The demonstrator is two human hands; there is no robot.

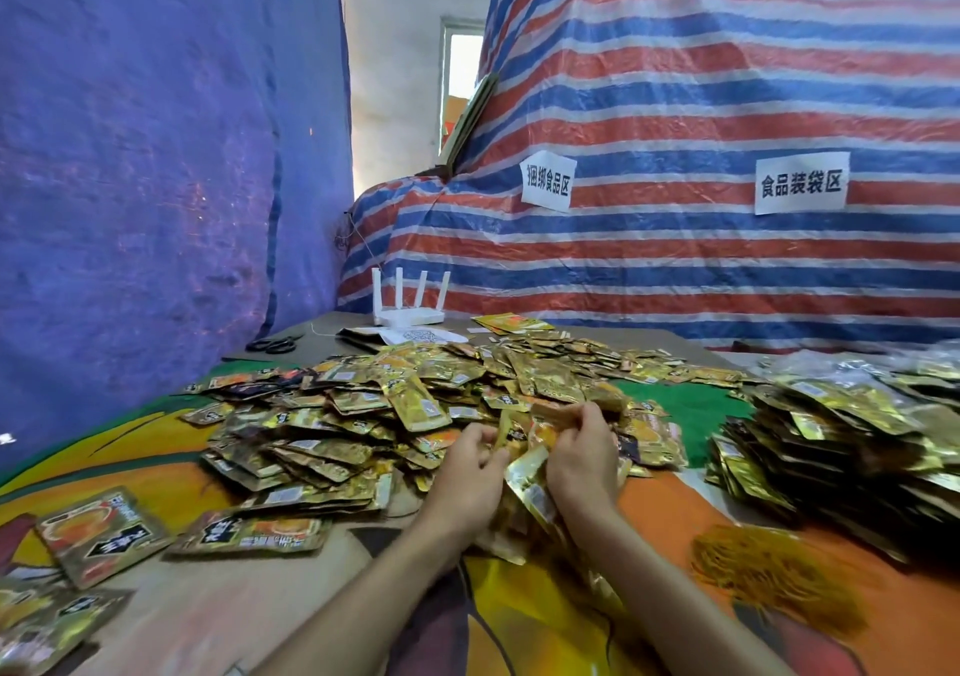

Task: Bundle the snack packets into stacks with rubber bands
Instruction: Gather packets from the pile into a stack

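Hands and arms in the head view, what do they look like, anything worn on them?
Nothing worn that shows. The left hand and right hand are ungloved, with no rings visible on the fingers. The left forearm and right forearm are bare to the frame's lower edge: no sleeves, watch or bracelet in view.

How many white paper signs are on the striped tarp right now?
2. The left sign sits near the middle of the striped tarp; the right sign is further right at similar height. Others may be out of view.
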